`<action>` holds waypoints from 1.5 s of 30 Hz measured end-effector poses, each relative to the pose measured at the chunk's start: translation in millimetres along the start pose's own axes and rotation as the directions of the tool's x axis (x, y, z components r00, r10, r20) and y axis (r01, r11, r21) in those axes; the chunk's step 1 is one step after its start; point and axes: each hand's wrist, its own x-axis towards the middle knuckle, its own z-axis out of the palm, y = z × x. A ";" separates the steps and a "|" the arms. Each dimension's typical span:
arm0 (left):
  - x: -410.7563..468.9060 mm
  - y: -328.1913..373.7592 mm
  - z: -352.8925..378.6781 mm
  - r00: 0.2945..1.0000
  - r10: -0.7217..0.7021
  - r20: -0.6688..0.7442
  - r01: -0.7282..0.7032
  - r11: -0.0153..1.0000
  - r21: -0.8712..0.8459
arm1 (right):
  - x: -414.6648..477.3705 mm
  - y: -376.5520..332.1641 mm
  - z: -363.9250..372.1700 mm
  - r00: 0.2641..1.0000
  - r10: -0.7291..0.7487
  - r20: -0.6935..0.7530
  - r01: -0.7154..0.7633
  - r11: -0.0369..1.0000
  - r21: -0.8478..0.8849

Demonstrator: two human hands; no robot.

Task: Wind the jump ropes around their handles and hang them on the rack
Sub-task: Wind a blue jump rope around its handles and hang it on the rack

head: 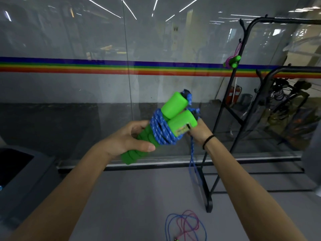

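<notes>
Left hand (126,138) clenches the lower ends of two green foam handles (175,105), held up just left of the black metal rack (224,108), with blue braided cord (160,129) coiled round their middle. Right hand (201,131) sits behind the handles on the rack side; its fingers are hidden, so its grip cannot be told. A loose tail (192,162) hangs below it. If tension drops, the coils could slacken and slide off. The tail might also snag the rack's foot.
</notes>
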 end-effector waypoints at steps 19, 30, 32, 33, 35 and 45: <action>14.9 -30.6 11.2 0.828 0.019 -0.560 0.401 0.678 0.616 | -63.3 -64.3 28.7 0.907 0.185 0.379 0.345 0.189 -0.919; 2.2 -29.0 29.2 0.996 -0.077 0.033 0.009 0.492 0.871 | -26.6 -67.1 -6.3 0.823 0.099 0.560 0.340 0.703 -0.624; 2.2 -29.5 29.9 0.999 -0.016 0.038 -0.022 0.579 0.815 | -22.4 -53.2 -9.6 0.833 0.091 0.546 0.233 0.836 -0.496; 1.5 -29.4 30.1 1.000 0.015 0.025 -0.029 0.646 0.763 | -23.2 -47.1 -10.0 0.845 0.074 0.529 0.187 0.887 -0.423; -1.6 -29.1 33.7 0.999 0.040 -0.025 -0.020 0.845 0.534 | -25.8 -37.7 -7.8 0.859 0.063 0.508 0.051 0.977 -0.207; 9.8 -28.9 43.8 0.869 -0.225 -0.441 0.002 0.892 -0.452 | -36.9 -8.2 5.6 0.954 0.173 0.245 -0.116 0.966 -0.230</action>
